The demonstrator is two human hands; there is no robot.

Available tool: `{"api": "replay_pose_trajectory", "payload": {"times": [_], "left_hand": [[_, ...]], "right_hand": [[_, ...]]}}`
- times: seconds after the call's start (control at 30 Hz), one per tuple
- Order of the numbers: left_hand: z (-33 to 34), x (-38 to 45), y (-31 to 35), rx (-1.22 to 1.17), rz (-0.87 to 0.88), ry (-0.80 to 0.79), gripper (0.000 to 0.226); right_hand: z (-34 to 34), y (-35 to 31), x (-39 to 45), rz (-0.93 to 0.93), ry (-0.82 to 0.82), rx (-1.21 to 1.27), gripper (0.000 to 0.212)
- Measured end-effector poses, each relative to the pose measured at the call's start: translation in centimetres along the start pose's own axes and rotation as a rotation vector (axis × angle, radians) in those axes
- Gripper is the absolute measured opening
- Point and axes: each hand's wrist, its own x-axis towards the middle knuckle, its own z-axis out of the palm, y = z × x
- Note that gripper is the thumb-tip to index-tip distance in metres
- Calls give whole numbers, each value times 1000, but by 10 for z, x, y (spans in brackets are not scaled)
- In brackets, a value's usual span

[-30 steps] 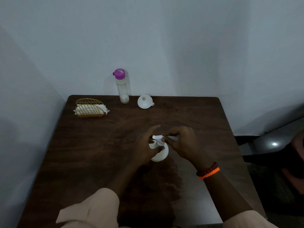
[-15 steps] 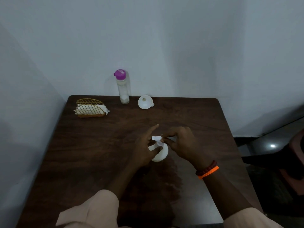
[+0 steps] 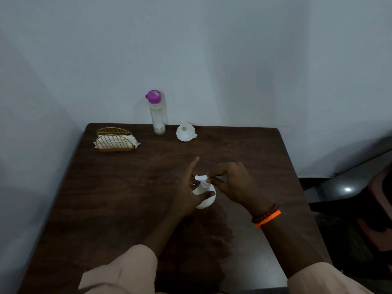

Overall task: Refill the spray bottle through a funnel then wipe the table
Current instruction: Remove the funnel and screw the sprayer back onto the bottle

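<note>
A small round white spray bottle point(image 3: 206, 200) stands near the middle of the dark wooden table point(image 3: 118, 198). My left hand point(image 3: 188, 192) wraps its body, index finger stretched out. My right hand point(image 3: 231, 185) pinches the white spray head point(image 3: 201, 177) on top of the bottle. A white funnel point(image 3: 185, 132) lies on its side at the back of the table. Beside it stands a clear refill bottle point(image 3: 157, 115) with a purple cap, with only a little liquid at the bottom.
A gold wire holder with white napkins point(image 3: 115, 140) sits at the back left. Walls close in behind and to the left of the table. A dark chair point(image 3: 377, 211) is off the right edge. A wet-looking patch point(image 3: 212, 234) darkens the wood near me.
My hands and the spray bottle have stayed in about the same spot. The left index finger has straightened out further, and the right fingers have shifted slightly on the spray head.
</note>
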Motion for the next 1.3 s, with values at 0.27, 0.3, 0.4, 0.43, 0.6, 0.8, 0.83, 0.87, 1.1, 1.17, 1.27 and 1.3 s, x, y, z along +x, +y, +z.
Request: {"api": "replay_pose_trajectory", "payload": {"times": [0.27,0.3,0.4,0.43,0.6,0.8,0.83,0.87,1.1,1.17,1.27,1.3], "left_hand": [[2,7,-13,-123,98,-29,93],[2,7,-13,-60,91,-32,94],[7,6,-6,56,177,67,102],[10,5,-5,48,183,118,103],[11,3,-14,-15,106,108,97],[13,-2,-8,113,126,190,99],[16,-3,-7,108,124,229,101],[19,-4,-5,79,111,252,100],[7,-4,-7,0,67,110,90],[2,-5,-5,22,74,22,101],[1,-6,-3,195,130,105,95],[2,-6,-2,212,122,167,95]], "right_hand": [[-1,-1,0,21,-19,9,15],[-1,-1,0,25,-20,10,16],[-1,-2,-1,37,-14,11,15],[-1,-2,-1,39,-10,10,15],[-1,0,-3,38,6,6,15],[0,-3,-3,50,8,6,15],[0,-3,-3,56,13,7,15],[0,-3,-3,60,17,8,15],[2,-5,-5,59,8,13,17],[3,-8,-4,47,4,8,18],[3,-11,-2,47,-6,0,18],[2,-11,-2,49,-9,1,19]]}}
